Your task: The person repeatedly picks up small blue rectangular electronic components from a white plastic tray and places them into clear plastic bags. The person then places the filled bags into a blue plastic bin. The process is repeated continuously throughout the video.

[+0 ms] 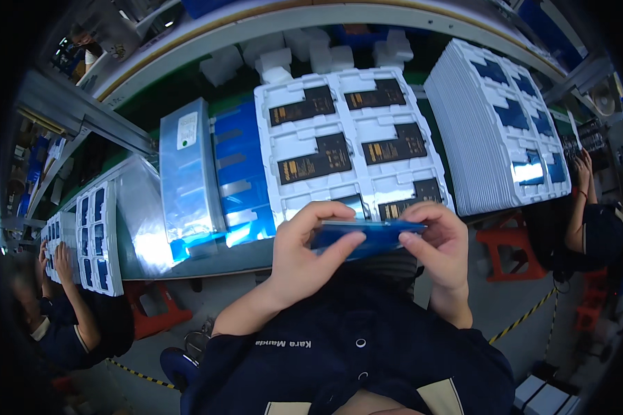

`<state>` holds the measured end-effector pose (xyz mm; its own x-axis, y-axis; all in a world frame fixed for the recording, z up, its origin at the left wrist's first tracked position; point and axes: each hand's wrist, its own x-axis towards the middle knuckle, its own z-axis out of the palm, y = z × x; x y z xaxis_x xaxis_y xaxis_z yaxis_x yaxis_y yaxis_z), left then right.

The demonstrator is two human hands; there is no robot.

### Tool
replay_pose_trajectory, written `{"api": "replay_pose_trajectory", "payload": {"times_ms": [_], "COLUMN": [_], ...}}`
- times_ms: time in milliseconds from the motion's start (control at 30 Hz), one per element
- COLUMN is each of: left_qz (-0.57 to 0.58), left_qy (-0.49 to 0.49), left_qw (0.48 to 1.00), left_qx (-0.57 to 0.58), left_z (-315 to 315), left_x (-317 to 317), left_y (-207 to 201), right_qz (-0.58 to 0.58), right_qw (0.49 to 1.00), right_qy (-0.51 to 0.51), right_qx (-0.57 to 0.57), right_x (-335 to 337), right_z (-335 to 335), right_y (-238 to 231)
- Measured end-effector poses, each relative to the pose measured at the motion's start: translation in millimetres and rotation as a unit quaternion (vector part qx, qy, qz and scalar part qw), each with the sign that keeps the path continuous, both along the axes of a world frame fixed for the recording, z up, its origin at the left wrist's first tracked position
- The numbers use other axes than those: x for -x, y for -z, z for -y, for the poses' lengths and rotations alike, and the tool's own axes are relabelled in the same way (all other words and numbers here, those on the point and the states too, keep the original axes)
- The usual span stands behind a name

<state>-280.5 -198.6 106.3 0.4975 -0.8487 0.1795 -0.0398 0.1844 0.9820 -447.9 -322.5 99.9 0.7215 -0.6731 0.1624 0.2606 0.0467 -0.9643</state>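
1. Our left hand [301, 250] is gripping the left end of a thin blue flat piece [368, 242], its thumb pressing the near face and its fingers curling over the top; the grip is narrow.
2. Our right hand [444, 250] is pinching the right end between thumb and fingers, just as narrowly. The piece is hanging between both hands by the bench's near edge, tilting so steeply that we are seeing little of its outline.
3. Behind our hands, a white moulded tray [294, 144] is reaching from the near edge of the bench [215, 264] toward its far edge. It is carrying black L-shaped battery packs [316, 162] in two columns, the nearest row partly hiding behind our fingers.
4. Just left of that tray, blue film [239, 160] is lying lengthwise, and a clear-wrapped, silvery flat package [195, 181] is resting beside it. Farther left, clear plastic film [140, 214] is spreading toward the near edge.
5. To the right, a tall stack of white trays [457, 142] is standing on the bench, its top one carrying dark blue pieces [512, 115].
6. Along the far edge, white foam blocks [275, 62] are sitting in a loose row.
7. Well apart on the left, a co-worker's hands [62, 263] are working beside another white tray.
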Motion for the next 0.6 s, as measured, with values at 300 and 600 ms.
{"api": "replay_pose_trajectory", "payload": {"times_ms": [300, 600], "left_qz": [0.184, 0.461], "left_qy": [-0.030, 0.138], "left_qw": [0.979, 0.871], "left_qx": [-0.079, 0.100], "left_z": [10.7, 18.7], "left_x": [3.4, 10.4], "left_y": [27.3, 26.7], "right_qz": [-0.033, 0.080], "right_qw": [0.994, 0.981], "right_qy": [0.069, 0.173], "right_qx": [0.080, -0.015], "right_x": [16.2, 61.6], "right_z": [13.4, 63.8], "right_y": [8.7, -2.5]}}
